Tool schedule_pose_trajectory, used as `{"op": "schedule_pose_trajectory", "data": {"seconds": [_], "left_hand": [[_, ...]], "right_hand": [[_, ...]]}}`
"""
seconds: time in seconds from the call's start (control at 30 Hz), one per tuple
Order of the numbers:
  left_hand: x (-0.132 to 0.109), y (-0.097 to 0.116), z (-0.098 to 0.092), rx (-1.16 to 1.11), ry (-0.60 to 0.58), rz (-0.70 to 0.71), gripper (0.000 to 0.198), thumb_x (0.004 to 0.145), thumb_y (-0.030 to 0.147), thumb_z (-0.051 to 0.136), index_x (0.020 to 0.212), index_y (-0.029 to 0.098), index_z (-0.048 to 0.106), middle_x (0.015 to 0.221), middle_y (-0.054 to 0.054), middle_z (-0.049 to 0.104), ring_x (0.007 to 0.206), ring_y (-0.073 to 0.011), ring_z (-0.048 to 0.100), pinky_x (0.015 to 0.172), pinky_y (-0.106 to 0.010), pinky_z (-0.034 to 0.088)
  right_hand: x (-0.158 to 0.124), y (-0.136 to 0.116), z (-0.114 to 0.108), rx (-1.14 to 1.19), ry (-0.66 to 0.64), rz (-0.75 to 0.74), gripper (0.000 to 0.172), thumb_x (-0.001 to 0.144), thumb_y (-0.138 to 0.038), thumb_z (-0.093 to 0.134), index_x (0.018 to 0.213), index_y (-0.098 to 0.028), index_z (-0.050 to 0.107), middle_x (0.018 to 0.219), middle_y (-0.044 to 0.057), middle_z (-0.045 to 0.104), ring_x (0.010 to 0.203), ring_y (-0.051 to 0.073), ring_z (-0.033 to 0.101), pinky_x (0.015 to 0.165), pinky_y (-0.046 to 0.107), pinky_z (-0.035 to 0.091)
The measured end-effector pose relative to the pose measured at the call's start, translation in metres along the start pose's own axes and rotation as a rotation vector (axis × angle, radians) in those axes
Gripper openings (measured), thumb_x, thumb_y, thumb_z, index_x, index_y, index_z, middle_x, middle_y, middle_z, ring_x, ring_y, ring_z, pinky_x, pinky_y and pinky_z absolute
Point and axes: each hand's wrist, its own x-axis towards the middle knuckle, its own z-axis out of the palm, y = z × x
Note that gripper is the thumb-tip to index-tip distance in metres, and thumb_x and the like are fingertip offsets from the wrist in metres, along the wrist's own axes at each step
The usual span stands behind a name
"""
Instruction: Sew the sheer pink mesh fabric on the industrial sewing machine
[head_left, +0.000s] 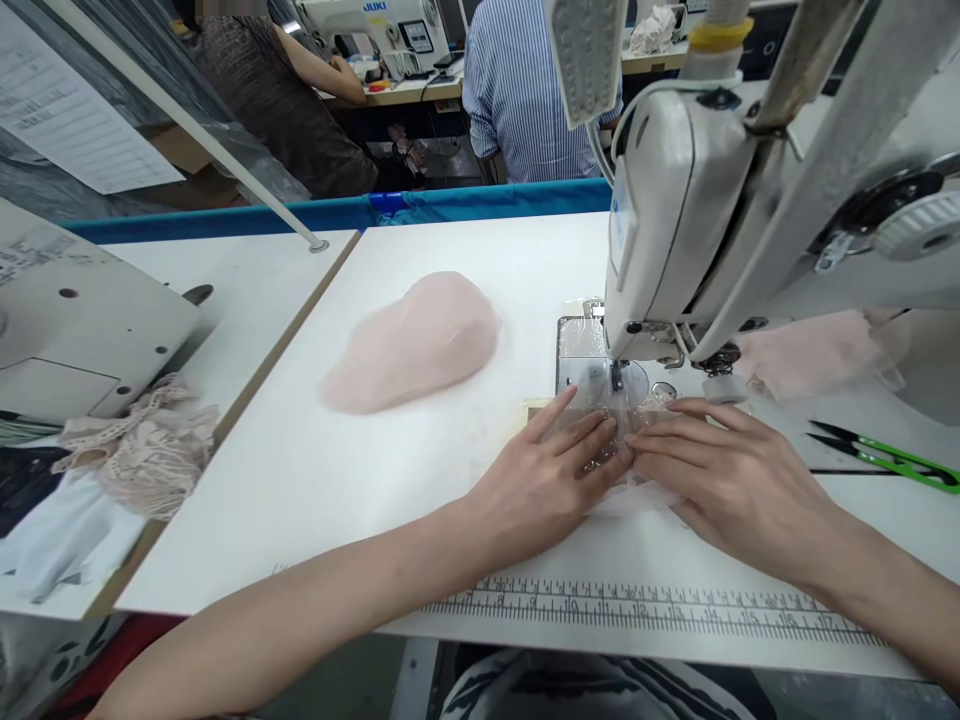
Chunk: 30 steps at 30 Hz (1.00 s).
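My left hand point(551, 470) lies flat with fingers stretched out on a thin, sheer piece of fabric point(619, 440) in front of the needle point(616, 378) of a white sewing machine point(675, 230). My right hand point(731, 475) lies flat beside it, fingers extended, pressing the same piece from the right. The fingertips of both hands almost meet just before the presser foot. A pale pink moulded cup point(416, 345) rests on the white table point(315, 470) to the left, apart from both hands.
Green-handled thread snips point(892, 458) lie at the right. Pink fabric point(814, 355) sits behind the machine arm. Lace trim point(142, 445) is piled at the left by another machine. A ruler strip point(652, 603) runs along the table's front edge. Two people sit beyond a blue divider point(420, 205).
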Motion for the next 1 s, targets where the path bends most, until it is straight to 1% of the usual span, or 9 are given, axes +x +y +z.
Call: {"op": "schedule_pose_trajectory", "data": {"seconds": [0.13, 0.33, 0.47, 0.57, 0.67, 0.83, 0.93, 1.0], "left_hand": [[0.0, -0.003, 0.001, -0.026, -0.021, -0.016, 0.034, 0.094, 0.014, 0.044, 0.126, 0.013, 0.054, 0.129, -0.014, 0.054, 0.123, -0.0234, 0.05, 0.113, -0.054, 0.024], [0.003, -0.011, 0.005, -0.056, -0.032, -0.049, 0.039, 0.091, 0.014, 0.046, 0.13, 0.015, 0.051, 0.131, -0.012, 0.052, 0.125, -0.0235, 0.047, 0.115, -0.056, 0.018], [0.006, -0.017, 0.009, -0.068, -0.04, -0.077, 0.04, 0.09, 0.015, 0.048, 0.13, 0.017, 0.051, 0.131, -0.011, 0.053, 0.126, -0.023, 0.046, 0.115, -0.056, 0.013], [0.009, -0.022, 0.011, -0.07, -0.047, -0.076, 0.04, 0.091, 0.017, 0.049, 0.131, 0.015, 0.05, 0.132, -0.012, 0.052, 0.127, -0.0241, 0.045, 0.115, -0.057, 0.012], [0.012, -0.028, 0.012, -0.067, -0.035, -0.075, 0.041, 0.091, 0.017, 0.047, 0.132, 0.015, 0.049, 0.132, -0.013, 0.052, 0.127, -0.024, 0.045, 0.114, -0.058, 0.012], [0.016, -0.036, 0.016, -0.059, -0.012, -0.093, 0.041, 0.091, 0.015, 0.046, 0.132, 0.018, 0.048, 0.132, -0.011, 0.052, 0.124, -0.0228, 0.047, 0.114, -0.058, 0.014], [0.016, -0.034, 0.016, -0.051, 0.013, -0.105, 0.037, 0.092, 0.018, 0.046, 0.128, 0.017, 0.053, 0.129, -0.012, 0.053, 0.123, -0.0237, 0.048, 0.113, -0.057, 0.02], [0.014, -0.03, 0.015, -0.05, 0.036, -0.112, 0.032, 0.092, 0.018, 0.047, 0.122, 0.017, 0.059, 0.125, -0.011, 0.056, 0.12, -0.0232, 0.049, 0.112, -0.053, 0.026]], "right_hand": [[-0.001, 0.002, 0.003, -0.004, 0.023, 0.001, 0.031, 0.086, -0.004, 0.042, 0.089, -0.015, 0.071, 0.095, 0.003, 0.071, 0.092, 0.019, 0.065, 0.085, 0.037, 0.047], [0.0, 0.007, 0.007, -0.077, 0.049, 0.004, 0.032, 0.084, -0.002, 0.042, 0.09, -0.015, 0.07, 0.097, 0.004, 0.071, 0.093, 0.018, 0.065, 0.076, 0.034, 0.045], [0.003, 0.011, 0.009, -0.117, 0.087, 0.004, 0.031, 0.083, -0.002, 0.042, 0.087, -0.014, 0.07, 0.096, 0.004, 0.071, 0.089, 0.017, 0.066, 0.07, 0.032, 0.045], [0.004, 0.016, 0.012, -0.135, 0.081, -0.002, 0.029, 0.082, -0.001, 0.043, 0.087, -0.013, 0.069, 0.095, 0.004, 0.071, 0.083, 0.017, 0.067, 0.07, 0.032, 0.046], [0.005, 0.021, 0.015, -0.164, 0.077, -0.004, 0.028, 0.082, -0.001, 0.045, 0.089, -0.014, 0.068, 0.096, 0.004, 0.071, 0.079, 0.017, 0.067, 0.072, 0.031, 0.047], [0.007, 0.026, 0.019, -0.217, 0.103, 0.015, 0.026, 0.083, -0.002, 0.047, 0.089, -0.016, 0.069, 0.096, 0.001, 0.071, 0.083, 0.018, 0.067, 0.075, 0.031, 0.047], [0.007, 0.025, 0.019, -0.215, 0.11, -0.009, 0.023, 0.086, -0.005, 0.048, 0.088, -0.015, 0.069, 0.098, 0.001, 0.071, 0.084, 0.018, 0.066, 0.074, 0.031, 0.047], [0.005, 0.023, 0.018, -0.2, 0.119, -0.04, 0.022, 0.087, -0.007, 0.049, 0.088, -0.016, 0.068, 0.099, 0.002, 0.071, 0.084, 0.016, 0.066, 0.071, 0.031, 0.046]]}}
